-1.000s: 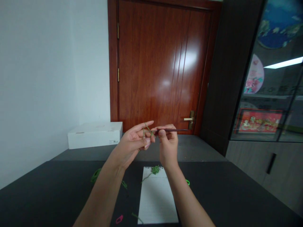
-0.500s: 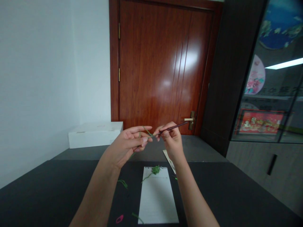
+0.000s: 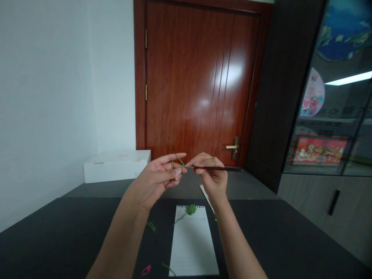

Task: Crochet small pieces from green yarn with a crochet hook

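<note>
I hold both hands up over a dark table [image 3: 58,236]. My left hand [image 3: 158,179] has green yarn [image 3: 178,160] looped over its raised forefinger and pinched between thumb and middle finger. My right hand [image 3: 210,174] grips a thin dark crochet hook [image 3: 217,168] that lies almost level, its tip at the yarn by my left fingertips. Below my hands a white spiral notepad [image 3: 193,244] lies on the table with a small green crocheted piece [image 3: 190,209] at its top edge.
A white flat box [image 3: 116,166] stands at the back left by the wall. Green yarn scraps [image 3: 151,226] and a pink stitch marker [image 3: 146,270] lie left of the notepad. A red-brown door [image 3: 200,81] is behind, a glass-fronted cabinet [image 3: 334,97] at the right.
My right hand tilted the crochet hook up at its far end, then brought it back down to level. My left hand stayed in place with the yarn.
</note>
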Available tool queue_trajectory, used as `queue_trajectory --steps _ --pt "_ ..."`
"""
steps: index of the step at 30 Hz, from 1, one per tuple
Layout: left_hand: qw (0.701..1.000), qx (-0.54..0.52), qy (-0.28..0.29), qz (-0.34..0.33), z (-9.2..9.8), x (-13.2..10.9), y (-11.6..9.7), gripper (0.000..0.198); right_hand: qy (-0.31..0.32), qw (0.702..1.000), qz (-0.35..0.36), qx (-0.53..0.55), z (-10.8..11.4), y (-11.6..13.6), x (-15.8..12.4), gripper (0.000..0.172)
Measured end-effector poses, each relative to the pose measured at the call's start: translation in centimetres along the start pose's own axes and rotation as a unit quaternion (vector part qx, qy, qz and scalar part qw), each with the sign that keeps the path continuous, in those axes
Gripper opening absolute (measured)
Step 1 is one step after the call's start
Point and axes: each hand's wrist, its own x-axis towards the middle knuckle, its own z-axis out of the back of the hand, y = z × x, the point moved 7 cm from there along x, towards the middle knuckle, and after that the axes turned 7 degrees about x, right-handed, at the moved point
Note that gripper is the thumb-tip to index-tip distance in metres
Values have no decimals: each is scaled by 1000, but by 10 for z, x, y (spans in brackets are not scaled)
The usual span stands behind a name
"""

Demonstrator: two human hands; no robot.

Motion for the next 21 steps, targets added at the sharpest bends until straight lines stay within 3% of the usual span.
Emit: queue_trajectory --steps 3,8,12,14,17,21 --pt "999 -41 -6 7 -3 0 2 48 -9 997 66 -46 -6 6 -6 5" --pt "998 -58 -29 24 -11 -3 6 51 -42 975 126 -180 -15 18 -18 25" --pt "997 -39 -58 -13 -18 -7 -1 63 -75 949 160 -260 -20 26 -25 39" --pt "997 -15 -67 -35 -20 -9 -6 73 -78 954 154 -246 -21 24 -26 35" --pt "996 14 -67 -52 -18 -9 -10 83 -103 978 92 -159 -17 14 -23 19" --pt "995 45 -69 -55 -8 -9 -13 79 -120 989 32 -77 -15 6 -18 6"
